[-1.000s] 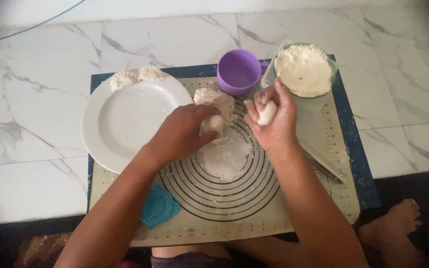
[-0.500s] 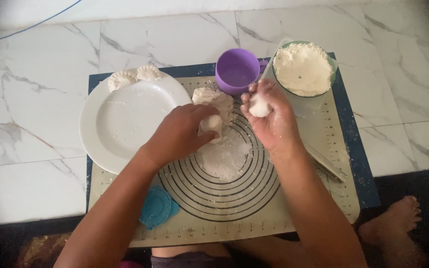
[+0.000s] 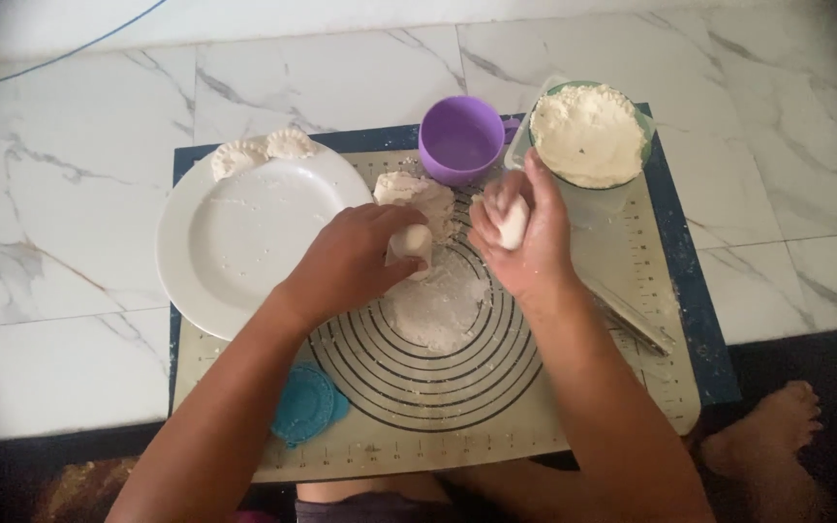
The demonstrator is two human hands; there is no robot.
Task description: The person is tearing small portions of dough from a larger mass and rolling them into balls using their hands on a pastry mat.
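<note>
Head view is looking straight down at a pastry mat (image 3: 632,387) with ring markings, lying on a marble floor (image 3: 79,242). Left hand (image 3: 346,266) is sitting near the middle of the mat, fingers curling down around a small dough ball (image 3: 411,242), so that grip is closing on it from above, though the fingers are hiding most of how tight it is. Right hand (image 3: 525,232) is hovering just beside it, toward the mat's far edge, thumb and fingers pinching a second dough piece (image 3: 513,223) that's poking out white between them. Both pieces are sitting right over the floured patch (image 3: 433,310) in the centre rings.

Just behind the left hand's fingertips a bigger dough lump (image 3: 418,194) is lying on the mat, and beyond that a purple cup (image 3: 459,140) is standing at the far edge. A clear bowl of flour (image 3: 588,136) is sitting near the far right corner, almost touching the right hand's fingertips. A white plate (image 3: 244,237) is overlapping the mat's left edge, with two pale crimped dumplings (image 3: 263,148) resting at its far rim. A blue round press (image 3: 307,402) is lying near the mat's near left corner, partly under the left forearm. A metal utensil (image 3: 632,315) is lying toward the right edge, and a bare foot (image 3: 767,436) is showing off the near right corner.
</note>
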